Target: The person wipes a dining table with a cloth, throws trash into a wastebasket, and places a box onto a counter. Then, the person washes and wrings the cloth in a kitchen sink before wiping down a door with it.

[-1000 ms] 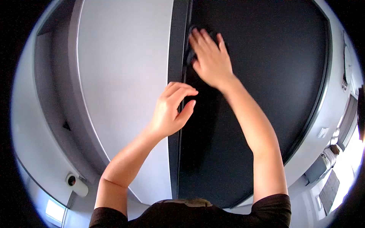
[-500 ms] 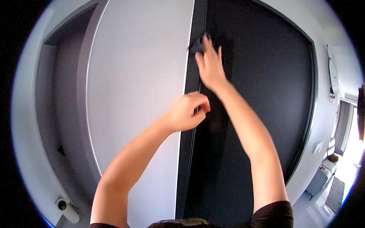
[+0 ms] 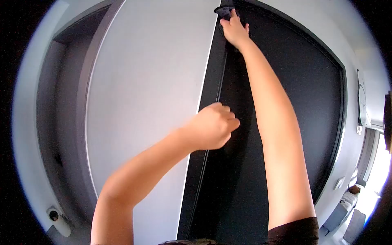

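Observation:
High up, my right hand [image 3: 235,32] presses a dark cloth [image 3: 226,12] against the top left part of a black door [image 3: 286,110]. The fingers lie partly spread over the cloth, and one edge of it sticks out to the left over the light panel [image 3: 147,73]. Lower down, my left hand [image 3: 216,125] is closed in a loose fist in front of the door's left edge. Nothing shows in that fist. Whether it touches the door, I cannot tell.
A grey recessed doorway [image 3: 67,122] stands on the left, with a white cylindrical object [image 3: 61,224] low beside it. On the right are a wall clock [image 3: 361,104], a switch plate [image 3: 339,183], a grey sofa [image 3: 337,212] and a bright window [image 3: 377,167].
My right hand has slid the cloth up the door to near its top. My left hand has turned, closed more tightly and shifted slightly right. The view has tilted a little.

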Demonstrator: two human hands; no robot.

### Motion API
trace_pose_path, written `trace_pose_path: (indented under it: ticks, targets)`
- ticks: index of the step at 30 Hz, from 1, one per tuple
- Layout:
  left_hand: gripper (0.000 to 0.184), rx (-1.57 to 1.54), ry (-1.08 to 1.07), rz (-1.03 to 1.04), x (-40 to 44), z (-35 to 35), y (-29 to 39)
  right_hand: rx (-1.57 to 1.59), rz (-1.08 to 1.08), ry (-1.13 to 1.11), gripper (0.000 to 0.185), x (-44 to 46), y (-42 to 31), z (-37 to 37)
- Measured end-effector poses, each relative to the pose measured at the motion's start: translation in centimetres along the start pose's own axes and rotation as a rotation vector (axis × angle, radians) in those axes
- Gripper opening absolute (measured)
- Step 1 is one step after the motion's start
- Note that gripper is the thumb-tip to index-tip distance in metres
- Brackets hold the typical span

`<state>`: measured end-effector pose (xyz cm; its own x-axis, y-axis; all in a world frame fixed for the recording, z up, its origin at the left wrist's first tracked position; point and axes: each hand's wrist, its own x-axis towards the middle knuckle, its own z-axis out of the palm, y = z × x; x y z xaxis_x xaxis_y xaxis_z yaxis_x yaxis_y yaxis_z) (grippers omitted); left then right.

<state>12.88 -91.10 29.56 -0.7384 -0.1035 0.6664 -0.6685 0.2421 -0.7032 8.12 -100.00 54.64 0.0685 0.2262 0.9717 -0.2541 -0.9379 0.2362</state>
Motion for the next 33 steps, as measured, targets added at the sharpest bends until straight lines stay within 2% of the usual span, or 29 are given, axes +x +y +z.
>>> trace_pose_path:
  ticks: [3, 5, 7, 8, 9, 11, 14, 17, 19, 20, 21, 23, 24, 27, 28, 32, 33]
  targets:
    - [0.016, 0.030, -0.060, -0.063, -0.9, 1.2, 0.7, 0.012, -0.007, 0.002, 0.068, 3.8, 2.6, 0.7]
    - [0.015, 0.067, -0.023, -0.063, -1.4, 1.0, 1.3, -0.020, -0.033, 0.050, 0.066, 6.6, 3.7, 1.9]
    - [0.014, 0.147, 0.007, -0.071, -1.6, 1.3, 1.7, -0.109, 0.035, -0.072, 0.056, 5.5, 2.5, -0.5]
    - [0.012, 0.181, -0.004, -0.079, -1.5, 0.6, 1.9, -0.171, -0.008, -0.089, 0.063, 5.8, 2.0, -1.1]
    - [0.012, 0.165, -0.014, -0.068, -0.5, 0.2, 2.5, -0.168, 0.021, -0.109, 0.060, 5.3, 1.8, -3.1]
    - [0.011, 0.265, -0.071, -0.141, -0.7, -0.5, 2.8, -0.412, -0.081, -0.136, 0.060, 4.0, 2.2, -3.8]
    - [0.010, 0.249, -0.067, -0.189, -0.5, -0.9, 3.0, -0.427, -0.040, -0.098, 0.060, 3.2, 3.7, -5.0]
    - [0.008, 0.231, -0.092, -0.259, -0.2, -0.7, 3.1, -0.474, 0.020, -0.124, 0.064, 2.3, 7.1, -7.5]
    - [0.007, 0.213, -0.143, -0.407, 0.3, -1.0, 3.3, -0.467, 0.017, -0.023, 0.057, 1.4, 10.3, -9.2]
    - [0.006, 0.183, -0.132, -0.459, 0.6, -1.5, 3.8, -0.463, -0.101, 0.085, 0.064, 2.0, 14.9, -8.4]
    - [0.006, 0.186, -0.125, -0.454, 0.9, -1.5, 4.1, -0.500, -0.035, 0.084, 0.062, 2.1, 16.8, -8.9]
    - [0.006, 0.197, -0.017, -0.573, 1.5, -1.3, 4.7, -0.523, -0.001, 0.059, 0.063, 0.5, 18.1, -12.3]
    - [0.008, 0.202, -0.031, -0.625, 1.9, -1.1, 5.0, -0.545, 0.039, 0.056, 0.064, 0.3, 19.5, -13.4]
    - [0.009, 0.193, -0.028, -0.687, 3.4, 1.1, 5.4, -0.529, 0.114, 0.052, 0.065, -0.8, 24.0, -16.8]
    - [0.011, 0.208, -0.033, -0.646, 4.4, 2.3, 5.3, -0.530, 0.151, 0.051, 0.065, -0.8, 26.4, -18.0]
    - [0.011, 0.274, -0.084, -0.649, 1.9, 5.8, 11.3, -0.554, 0.263, 0.054, 0.067, -7.8, 28.6, -21.2]
    - [0.011, 0.270, -0.085, -0.634, 4.0, 6.2, 11.1, -0.550, 0.276, 0.054, 0.067, -6.9, 30.1, -22.3]
